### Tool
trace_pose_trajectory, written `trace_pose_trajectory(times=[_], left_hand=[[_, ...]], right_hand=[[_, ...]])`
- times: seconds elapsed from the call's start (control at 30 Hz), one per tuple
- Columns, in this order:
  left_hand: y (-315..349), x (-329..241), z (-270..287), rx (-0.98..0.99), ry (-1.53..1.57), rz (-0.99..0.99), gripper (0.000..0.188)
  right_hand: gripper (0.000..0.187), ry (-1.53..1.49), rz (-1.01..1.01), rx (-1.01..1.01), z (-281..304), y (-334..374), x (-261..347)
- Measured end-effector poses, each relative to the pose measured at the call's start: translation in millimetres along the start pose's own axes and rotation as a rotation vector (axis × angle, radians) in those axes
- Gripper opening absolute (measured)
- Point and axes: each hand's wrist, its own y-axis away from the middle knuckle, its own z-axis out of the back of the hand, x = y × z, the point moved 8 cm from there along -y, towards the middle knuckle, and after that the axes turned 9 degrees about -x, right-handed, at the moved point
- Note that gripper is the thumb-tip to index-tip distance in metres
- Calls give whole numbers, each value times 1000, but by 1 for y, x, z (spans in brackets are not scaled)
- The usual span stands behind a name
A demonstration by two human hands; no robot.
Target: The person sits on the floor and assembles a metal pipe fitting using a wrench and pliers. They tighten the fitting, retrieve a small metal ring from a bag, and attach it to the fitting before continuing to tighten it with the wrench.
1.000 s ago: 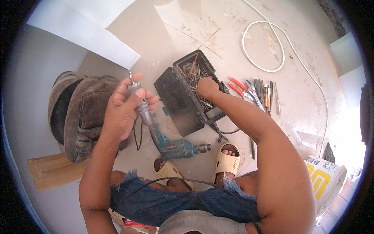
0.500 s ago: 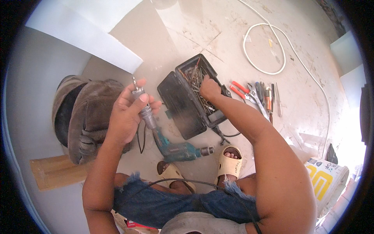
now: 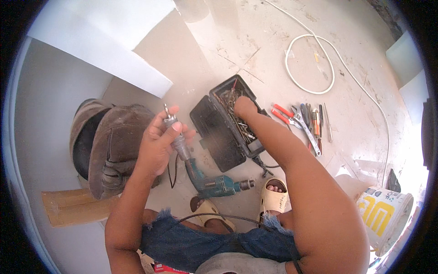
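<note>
My left hand [image 3: 159, 145] is closed around a grey cylindrical tool [image 3: 180, 147] with a short metal bit [image 3: 166, 109] pointing up from its tip. The tool's lower end reaches down in front of the teal power drill [image 3: 219, 186] on the floor; I cannot tell whether they join. To the right stands an open black plastic case [image 3: 224, 153], packed with loose drill bits [image 3: 246, 132] and other metal pieces. Deep in its far part, my right hand [image 3: 245, 108] reaches among the bits. Its fingers are hidden, so what they touch does not show.
Right of the case lie red-handled pliers [image 3: 280, 112], an adjustable wrench [image 3: 305, 130] and several screwdrivers [image 3: 315, 119]. A white cable [image 3: 287, 64] loops behind them. A brown bag [image 3: 121, 150] and cardboard [image 3: 75, 206] are at left, a white bucket [image 3: 383, 219] at right.
The whole view has shifted slightly, moving the scene down and a little right. My left hand keeps its hold on the grey tool; my right hand is still inside the case.
</note>
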Motion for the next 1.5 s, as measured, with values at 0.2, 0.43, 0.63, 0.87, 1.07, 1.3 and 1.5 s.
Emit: trace_pose_trajectory(times=[0.2,0.43,0.63,0.87,1.07,1.3,1.5], left_hand=[[1,-3,-2,6,-25,5,47],[3,-1,2,1,1,13,46],[3,-3,-6,33,9,16,49],[7,-7,-16,42,-7,42,51],[5,-3,-14,68,-3,26,48],[11,-5,-14,48,-2,24,48],[14,-11,-18,85,5,-18,48]], right_hand=[[26,44,18,215,-16,-15,-10],[27,-96,128,236,47,18,17],[20,-772,286,367,121,51,32],[20,-1126,371,580,155,92,85],[18,-1244,385,709,164,112,110],[19,-1126,393,595,168,105,110],[25,-583,263,304,136,33,50]])
